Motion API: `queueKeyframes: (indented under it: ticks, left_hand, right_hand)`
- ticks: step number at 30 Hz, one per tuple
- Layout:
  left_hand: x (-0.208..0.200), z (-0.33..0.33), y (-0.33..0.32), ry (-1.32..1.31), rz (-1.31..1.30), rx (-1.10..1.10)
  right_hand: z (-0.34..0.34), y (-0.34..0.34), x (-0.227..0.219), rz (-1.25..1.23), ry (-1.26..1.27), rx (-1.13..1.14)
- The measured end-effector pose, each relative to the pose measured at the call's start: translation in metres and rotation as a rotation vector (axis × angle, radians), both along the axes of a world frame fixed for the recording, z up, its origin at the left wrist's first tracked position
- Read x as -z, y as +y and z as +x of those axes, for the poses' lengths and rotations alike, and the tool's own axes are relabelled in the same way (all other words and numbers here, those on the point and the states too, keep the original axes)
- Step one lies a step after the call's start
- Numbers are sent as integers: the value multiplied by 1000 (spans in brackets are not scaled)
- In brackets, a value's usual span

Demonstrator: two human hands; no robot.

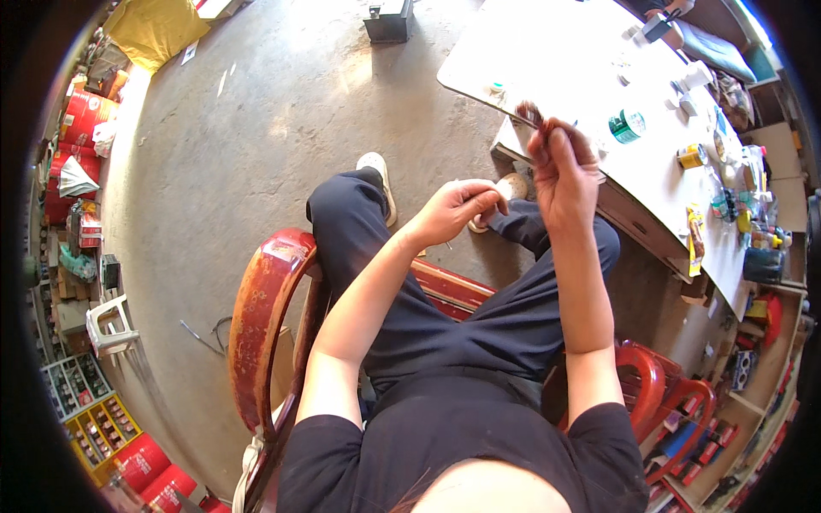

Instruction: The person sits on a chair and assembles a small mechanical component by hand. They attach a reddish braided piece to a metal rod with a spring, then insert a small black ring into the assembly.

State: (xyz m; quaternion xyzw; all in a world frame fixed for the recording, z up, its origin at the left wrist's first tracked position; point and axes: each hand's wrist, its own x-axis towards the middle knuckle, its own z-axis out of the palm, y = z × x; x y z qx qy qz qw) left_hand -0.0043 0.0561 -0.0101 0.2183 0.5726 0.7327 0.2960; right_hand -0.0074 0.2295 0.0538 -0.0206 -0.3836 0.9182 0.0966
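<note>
My right hand [566, 175] is raised near the table's edge, fingers closed round the thin handle of what looks like a small brush [528, 113] with a dark reddish-brown tuft. My left hand [462, 209] hangs lower, over the gap between my knees. Its thumb and fingers pinch together at a small whitish spot, which blends with the pale shoe [515, 185] behind it, so I cannot make out what is held. Beyond the right hand, on the white table [556, 51], stands a green and white tub [627, 126].
A yellow can [692, 156], a yellow packet [695, 235] and several bottles crowd the table's right side. The red wooden chair's arm [274, 316] curves beside my left arm. A black box [389, 21] stands on the concrete floor. Stocked shelves line both sides; a white stool [111, 325] is at left.
</note>
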Motion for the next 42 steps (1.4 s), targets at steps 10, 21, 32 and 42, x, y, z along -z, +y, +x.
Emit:
queueKeyframes:
  ticks: [10,21,32,42]
  left_hand:
    - [-13,-18,-34,144,-124,-344]
    - [4,6,-11,21,-79,-160]
    - [2,-9,-27,-18,-1,-305]
    - [-18,11,-23,162,-259,-252]
  right_hand:
    - [-1,38,14,1129,332,-746]
    - [-24,13,17,842,108,242]
    - [19,42,15,692,285,-656]
    - [14,18,10,1441,297,225]
